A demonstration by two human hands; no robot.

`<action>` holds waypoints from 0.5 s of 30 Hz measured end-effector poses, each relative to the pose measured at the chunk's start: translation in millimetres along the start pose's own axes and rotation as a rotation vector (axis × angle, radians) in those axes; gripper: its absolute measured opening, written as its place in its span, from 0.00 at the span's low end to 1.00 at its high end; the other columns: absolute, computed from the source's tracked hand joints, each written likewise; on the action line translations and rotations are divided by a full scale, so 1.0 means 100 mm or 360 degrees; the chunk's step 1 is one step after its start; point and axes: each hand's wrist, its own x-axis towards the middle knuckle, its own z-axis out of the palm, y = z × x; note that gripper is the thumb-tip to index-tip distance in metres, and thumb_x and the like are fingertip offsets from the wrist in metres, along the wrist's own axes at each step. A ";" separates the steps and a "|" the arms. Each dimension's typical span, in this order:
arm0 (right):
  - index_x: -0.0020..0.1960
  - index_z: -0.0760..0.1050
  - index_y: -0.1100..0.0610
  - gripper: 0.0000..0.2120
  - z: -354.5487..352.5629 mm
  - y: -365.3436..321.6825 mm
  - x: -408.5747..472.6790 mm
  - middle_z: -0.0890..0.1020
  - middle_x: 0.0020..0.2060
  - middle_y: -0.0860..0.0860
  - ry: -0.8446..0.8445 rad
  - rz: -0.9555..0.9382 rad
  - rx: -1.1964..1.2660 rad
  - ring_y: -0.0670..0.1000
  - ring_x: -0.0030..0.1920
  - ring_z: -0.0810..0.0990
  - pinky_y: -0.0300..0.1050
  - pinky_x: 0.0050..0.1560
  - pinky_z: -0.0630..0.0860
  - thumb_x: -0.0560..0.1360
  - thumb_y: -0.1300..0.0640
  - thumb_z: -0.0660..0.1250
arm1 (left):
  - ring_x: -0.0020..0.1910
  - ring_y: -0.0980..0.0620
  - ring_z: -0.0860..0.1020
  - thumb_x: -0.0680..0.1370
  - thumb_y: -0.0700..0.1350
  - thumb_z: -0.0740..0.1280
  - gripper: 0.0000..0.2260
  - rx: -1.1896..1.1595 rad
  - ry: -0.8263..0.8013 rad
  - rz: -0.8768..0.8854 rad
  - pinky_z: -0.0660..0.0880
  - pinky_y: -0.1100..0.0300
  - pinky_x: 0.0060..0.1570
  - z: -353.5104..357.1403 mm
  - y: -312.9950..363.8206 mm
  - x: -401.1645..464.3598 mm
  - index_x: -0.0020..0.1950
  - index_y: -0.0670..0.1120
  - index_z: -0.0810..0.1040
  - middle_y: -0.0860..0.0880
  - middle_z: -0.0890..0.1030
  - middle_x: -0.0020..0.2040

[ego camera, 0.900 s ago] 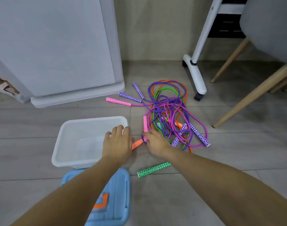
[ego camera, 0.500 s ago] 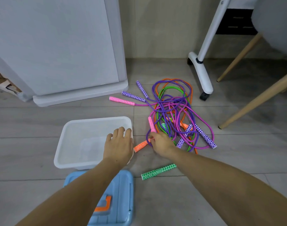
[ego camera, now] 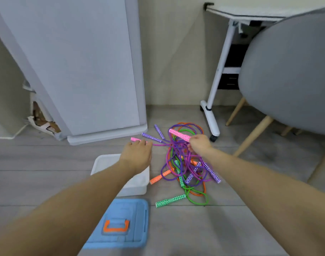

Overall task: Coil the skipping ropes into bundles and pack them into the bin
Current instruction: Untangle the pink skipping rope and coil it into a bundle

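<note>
Your right hand (ego camera: 199, 145) grips one pink handle (ego camera: 179, 135), lifted over the rope pile (ego camera: 185, 163) at frame centre. Your left hand (ego camera: 137, 154) reaches the other pink handle (ego camera: 135, 139) on the floor; I can't tell whether it has closed on it. Bin (ego camera: 104, 162) sits lower left of the pile, nothing visible inside. Cords are light, limp and tangled (will likely snag). Hold by the stiff handles, draw the pink cord out slowly.
</note>
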 end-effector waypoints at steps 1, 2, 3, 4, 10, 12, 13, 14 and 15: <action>0.40 0.79 0.60 0.10 -0.16 -0.15 -0.23 0.82 0.34 0.62 -0.0001 -0.0001 0.0169 0.55 0.30 0.80 0.49 0.34 0.82 0.76 0.63 0.61 | 0.59 0.42 0.77 0.83 0.50 0.53 0.13 -0.0046 0.0006 -0.0044 0.71 0.50 0.54 -0.26 0.05 -0.08 0.64 0.47 0.70 0.45 0.78 0.60; 0.42 0.78 0.61 0.10 -0.31 -0.29 -0.46 0.80 0.31 0.59 -0.0015 0.0005 0.0348 0.51 0.26 0.78 0.42 0.28 0.78 0.78 0.65 0.60 | 0.59 0.41 0.77 0.84 0.51 0.53 0.13 -0.0115 0.0021 -0.0096 0.71 0.50 0.53 -0.49 0.11 -0.18 0.63 0.47 0.71 0.46 0.78 0.60; 0.43 0.77 0.62 0.10 -0.45 -0.41 -0.71 0.78 0.30 0.58 -0.0015 0.0004 0.0512 0.50 0.25 0.77 0.39 0.25 0.75 0.80 0.67 0.59 | 0.57 0.41 0.78 0.84 0.52 0.52 0.13 -0.0242 0.0040 -0.0159 0.71 0.50 0.51 -0.71 0.18 -0.28 0.61 0.47 0.71 0.46 0.79 0.58; 0.44 0.76 0.62 0.11 -0.58 -0.49 -0.95 0.77 0.30 0.57 -0.0023 -0.0007 0.0655 0.49 0.26 0.76 0.37 0.25 0.74 0.81 0.68 0.59 | 0.55 0.40 0.78 0.84 0.52 0.52 0.14 -0.0429 0.0053 -0.0244 0.71 0.51 0.49 -0.90 0.25 -0.37 0.59 0.47 0.72 0.45 0.80 0.55; 0.50 0.76 0.61 0.07 -1.20 -0.44 -2.34 0.81 0.39 0.58 -0.0267 -0.0153 0.1192 0.53 0.39 0.81 0.41 0.41 0.79 0.84 0.65 0.60 | 0.49 0.43 0.82 0.83 0.46 0.57 0.13 -0.1664 0.0071 -0.0542 0.78 0.51 0.51 -1.62 0.68 -1.07 0.52 0.42 0.79 0.44 0.85 0.47; 0.55 0.76 0.61 0.06 -1.34 -0.33 -2.65 0.82 0.42 0.58 -0.0382 -0.0249 0.1212 0.54 0.42 0.83 0.43 0.47 0.79 0.84 0.64 0.60 | 0.45 0.45 0.81 0.83 0.44 0.57 0.13 -0.1951 0.0020 -0.0557 0.76 0.56 0.42 -1.75 0.78 -1.31 0.54 0.40 0.79 0.42 0.85 0.47; 0.57 0.76 0.62 0.07 -1.40 -0.28 -2.77 0.82 0.44 0.58 -0.0440 -0.0275 0.1227 0.54 0.43 0.83 0.43 0.48 0.79 0.84 0.64 0.60 | 0.43 0.47 0.81 0.84 0.44 0.56 0.14 -0.2055 -0.0011 -0.0580 0.73 0.58 0.39 -1.81 0.81 -1.43 0.56 0.39 0.79 0.41 0.85 0.49; 0.60 0.76 0.62 0.08 -1.46 -0.24 -2.86 0.83 0.44 0.58 -0.0497 -0.0295 0.1232 0.54 0.44 0.84 0.44 0.49 0.79 0.84 0.64 0.61 | 0.42 0.47 0.80 0.84 0.45 0.56 0.15 -0.2130 -0.0041 -0.0597 0.72 0.58 0.39 -1.87 0.84 -1.53 0.57 0.39 0.78 0.41 0.85 0.50; 0.61 0.76 0.62 0.09 -1.50 -0.21 -2.94 0.83 0.45 0.58 -0.0556 -0.0315 0.1204 0.53 0.45 0.85 0.44 0.50 0.80 0.83 0.64 0.61 | 0.42 0.48 0.81 0.84 0.47 0.55 0.16 -0.2189 -0.0059 -0.0606 0.72 0.58 0.40 -1.91 0.87 -1.62 0.59 0.39 0.78 0.41 0.85 0.51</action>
